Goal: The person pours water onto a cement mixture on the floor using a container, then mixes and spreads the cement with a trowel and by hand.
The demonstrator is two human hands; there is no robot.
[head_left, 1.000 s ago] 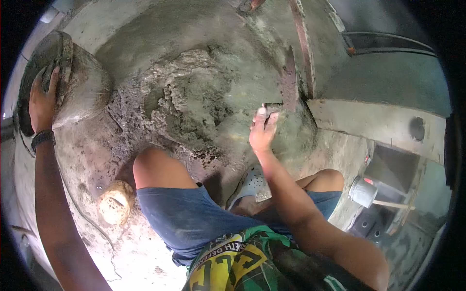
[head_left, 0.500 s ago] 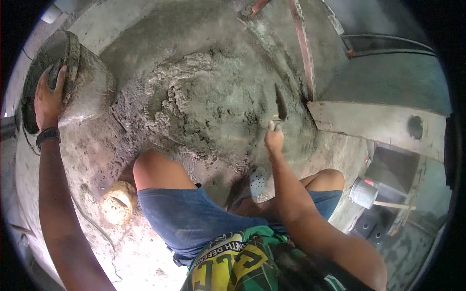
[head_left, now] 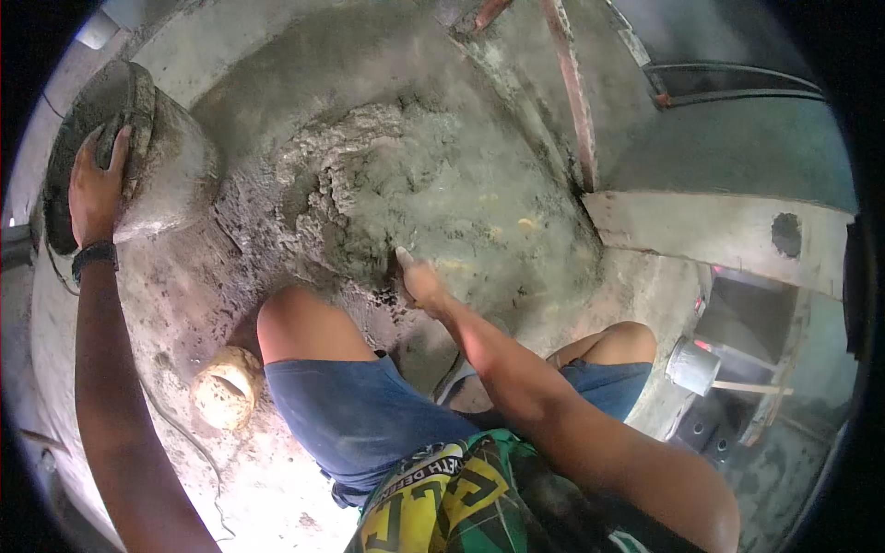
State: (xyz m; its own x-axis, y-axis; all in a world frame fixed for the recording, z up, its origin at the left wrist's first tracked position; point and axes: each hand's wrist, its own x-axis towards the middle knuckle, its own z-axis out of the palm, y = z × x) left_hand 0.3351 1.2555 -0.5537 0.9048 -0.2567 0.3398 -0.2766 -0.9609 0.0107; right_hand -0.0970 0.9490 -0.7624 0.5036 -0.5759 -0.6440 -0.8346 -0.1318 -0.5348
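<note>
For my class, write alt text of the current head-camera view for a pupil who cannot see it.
A person's right hand is at the near side of a rough, wet-looking grey mix spread on the floor; whether it holds a tool cannot be seen. The left hand rests on the rim of a tilted, grimy bucket.

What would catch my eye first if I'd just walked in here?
Probably the broad heap of wet mortar spread across the middle, with the person's right hand at its near edge. Next, at far left, a big, grimy tilted bucket with the left hand at its mouth. Then the bright, stained cream-coloured container on the floor beside the left knee.
</note>
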